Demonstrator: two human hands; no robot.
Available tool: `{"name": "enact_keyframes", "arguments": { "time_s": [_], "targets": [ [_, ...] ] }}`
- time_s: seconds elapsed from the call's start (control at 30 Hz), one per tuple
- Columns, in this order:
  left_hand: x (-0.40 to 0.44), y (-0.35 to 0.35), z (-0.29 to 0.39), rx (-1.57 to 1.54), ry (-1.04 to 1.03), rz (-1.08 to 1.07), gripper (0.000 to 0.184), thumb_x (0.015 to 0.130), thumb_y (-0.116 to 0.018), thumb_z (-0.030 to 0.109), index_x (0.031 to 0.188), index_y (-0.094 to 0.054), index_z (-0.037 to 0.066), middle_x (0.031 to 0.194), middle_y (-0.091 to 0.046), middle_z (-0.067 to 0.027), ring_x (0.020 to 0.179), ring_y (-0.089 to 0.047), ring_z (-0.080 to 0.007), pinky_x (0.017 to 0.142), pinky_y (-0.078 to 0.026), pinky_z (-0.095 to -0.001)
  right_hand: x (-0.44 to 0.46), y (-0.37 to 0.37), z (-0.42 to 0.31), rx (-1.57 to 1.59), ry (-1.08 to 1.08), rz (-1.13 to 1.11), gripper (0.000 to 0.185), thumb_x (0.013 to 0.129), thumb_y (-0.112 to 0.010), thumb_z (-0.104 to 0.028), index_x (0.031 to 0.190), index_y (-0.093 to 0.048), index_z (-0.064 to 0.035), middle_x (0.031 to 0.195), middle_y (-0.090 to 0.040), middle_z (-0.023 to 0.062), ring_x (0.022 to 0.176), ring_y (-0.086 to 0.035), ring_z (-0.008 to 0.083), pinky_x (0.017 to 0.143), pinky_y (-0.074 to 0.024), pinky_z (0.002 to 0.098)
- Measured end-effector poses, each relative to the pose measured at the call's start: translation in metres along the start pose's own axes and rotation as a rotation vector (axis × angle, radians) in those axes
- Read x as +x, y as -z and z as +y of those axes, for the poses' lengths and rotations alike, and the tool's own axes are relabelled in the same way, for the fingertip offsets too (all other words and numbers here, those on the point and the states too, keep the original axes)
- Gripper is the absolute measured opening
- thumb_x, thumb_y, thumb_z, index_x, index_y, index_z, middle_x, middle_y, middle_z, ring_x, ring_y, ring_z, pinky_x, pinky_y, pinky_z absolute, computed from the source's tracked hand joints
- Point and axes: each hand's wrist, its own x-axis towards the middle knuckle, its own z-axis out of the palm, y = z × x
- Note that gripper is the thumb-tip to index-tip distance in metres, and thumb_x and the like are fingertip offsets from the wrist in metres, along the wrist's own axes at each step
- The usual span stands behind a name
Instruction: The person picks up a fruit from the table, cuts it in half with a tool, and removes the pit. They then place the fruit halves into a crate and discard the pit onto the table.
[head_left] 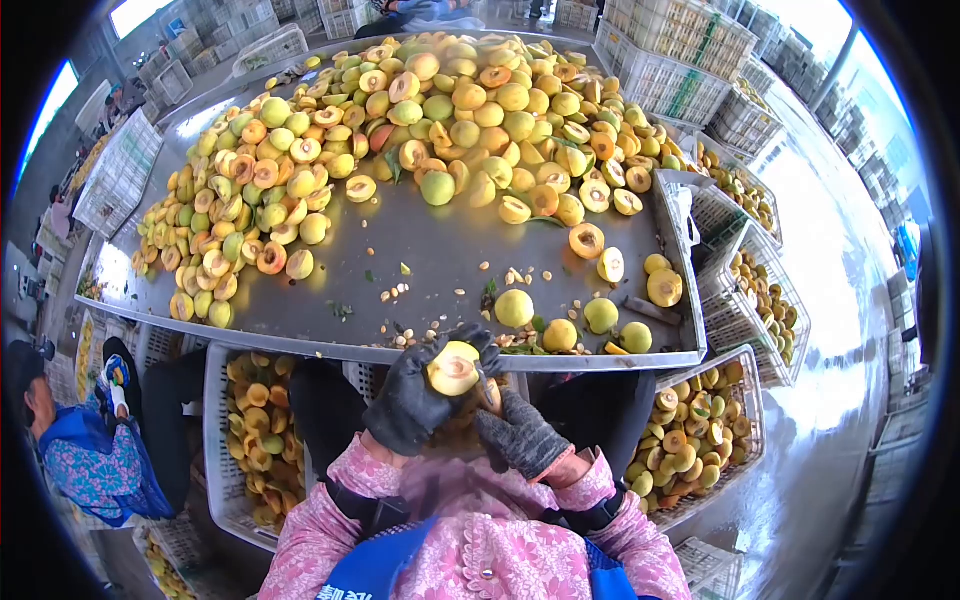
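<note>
My left hand, in a dark glove, is wrapped round a yellow peach half just in front of the table's near edge. Its cut face is turned up, with a brownish hollow in the middle. Close by on the right, my right hand wears a grey and black glove. Its fingers close on a small pitting tool with what looks like a brown handle and a thin metal end touching the fruit's side. Part of the tool is hidden by the fingers. Loose pits lie scattered on the metal beyond.
A metal table with a raised rim carries a big heap of whole and halved peaches. Crates of peach halves stand at my left and right. Another person sits at the far left. Stacked crates rise behind.
</note>
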Motion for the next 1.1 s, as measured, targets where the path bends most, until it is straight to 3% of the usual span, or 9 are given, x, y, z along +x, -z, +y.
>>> {"name": "enact_keyframes", "arguments": {
  "time_s": [0.13, 0.37, 0.53, 0.67, 0.73, 0.83, 0.93, 1.03, 1.1],
  "targets": [
    [-0.011, -0.013, 0.019, 0.464, -0.204, -0.014, 0.045, 0.076, -0.064, -0.001, 0.119, -0.05, -0.004, 0.112, -0.06, -0.0123, 0.104, -0.056, -0.0166, 0.093, -0.043, -0.0282, -0.002, -0.001, 0.0, 0.017, 0.018, -0.013, 0.025, 0.089, -0.055, -0.019, 0.109, -0.045, -0.0079, 0.07, -0.049, 0.0013, 0.046, -0.045, 0.0078, 0.04, -0.0372, 0.023],
    [-0.013, -0.008, -0.025, -0.223, -0.042, 0.178, 0.036, 0.085, -0.054, 0.001, 0.12, -0.048, -0.004, 0.118, -0.055, -0.0144, 0.109, -0.053, -0.0184, 0.097, -0.039, -0.0305, -0.006, -0.009, -0.001, -0.089, -0.037, 0.029, 0.024, 0.089, -0.055, -0.022, 0.106, -0.046, -0.0061, 0.07, -0.05, 0.0041, 0.048, -0.047, 0.0094, 0.042, -0.0377, 0.0249],
    [-0.025, -0.019, -0.008, 0.28, -0.229, 0.097, 0.03, 0.095, -0.04, 0.008, 0.121, -0.045, -0.006, 0.118, -0.054, -0.0151, 0.108, -0.054, -0.0205, 0.096, -0.042, -0.0334, 0.004, -0.008, 0.02, -0.406, 0.199, 0.117, 0.024, 0.089, -0.054, -0.02, 0.106, -0.046, -0.0041, 0.079, -0.053, 0.0156, 0.069, -0.055, 0.0266, 0.062, -0.0441, 0.0358],
    [-0.024, -0.033, -0.01, 0.104, -0.265, 0.224, 0.035, 0.096, -0.037, 0.02, 0.119, -0.048, -0.005, 0.114, -0.057, -0.0146, 0.104, -0.055, -0.0192, 0.093, -0.041, -0.0305, 0.011, -0.013, 0.024, -0.534, 0.217, 0.151, 0.032, 0.088, -0.053, -0.018, 0.115, -0.045, -0.0027, 0.091, -0.054, 0.0216, 0.085, -0.055, 0.0349, 0.075, -0.0433, 0.0396],
    [-0.024, -0.027, -0.016, 0.413, -0.368, 0.259, 0.036, 0.095, -0.039, 0.021, 0.119, -0.049, -0.005, 0.112, -0.058, -0.0152, 0.104, -0.056, -0.0202, 0.093, -0.042, -0.0309, 0.01, -0.018, 0.017, -0.54, 0.188, 0.141, 0.037, 0.088, -0.053, -0.017, 0.121, -0.043, -0.0022, 0.094, -0.054, 0.0215, 0.085, -0.056, 0.0336, 0.075, -0.0439, 0.0387],
    [-0.027, -0.031, -0.012, 0.517, -0.382, 0.289, 0.037, 0.094, -0.04, 0.022, 0.118, -0.049, -0.005, 0.112, -0.058, -0.0165, 0.104, -0.056, -0.0221, 0.093, -0.042, -0.0318, 0.036, -0.012, 0.055, -0.534, 0.525, 0.122, 0.036, 0.084, -0.056, -0.004, 0.117, -0.043, -0.0021, 0.087, -0.058, 0.0076, 0.082, -0.058, 0.017, 0.069, -0.0487, 0.0266],
    [-0.025, -0.026, -0.026, 0.423, -0.359, 0.302, 0.038, 0.095, -0.037, 0.023, 0.118, -0.049, -0.005, 0.112, -0.057, -0.0156, 0.105, -0.056, -0.022, 0.094, -0.041, -0.0323, 0.034, -0.016, 0.047, -0.447, 0.316, 0.071, 0.039, 0.079, -0.056, 0.004, 0.117, -0.046, -0.0012, 0.102, -0.058, 0.0091, 0.099, -0.054, 0.0189, 0.083, -0.0453, 0.0297],
    [-0.019, -0.034, -0.027, -0.502, -0.102, 0.371, 0.04, 0.096, -0.035, 0.026, 0.118, -0.049, -0.005, 0.111, -0.058, -0.0136, 0.105, -0.055, -0.0209, 0.095, -0.041, -0.0322, 0.038, -0.018, 0.047, -0.481, 0.294, 0.027, 0.036, 0.078, -0.057, 0.004, 0.113, -0.05, -0.0012, 0.106, -0.057, 0.0094, 0.099, -0.054, 0.0187, 0.083, -0.0456, 0.03],
    [-0.022, -0.036, -0.02, -0.31, -0.137, 0.364, 0.041, 0.097, -0.033, 0.027, 0.118, -0.049, -0.005, 0.11, -0.058, -0.0125, 0.104, -0.055, -0.0204, 0.095, -0.041, -0.0322, 0.036, -0.019, 0.048, -0.44, 0.35, 0.021, 0.034, 0.079, -0.058, 0.0, 0.112, -0.051, -0.001, 0.106, -0.057, 0.0103, 0.097, -0.055, 0.0188, 0.081, -0.0456, 0.0306]
  ]
}}
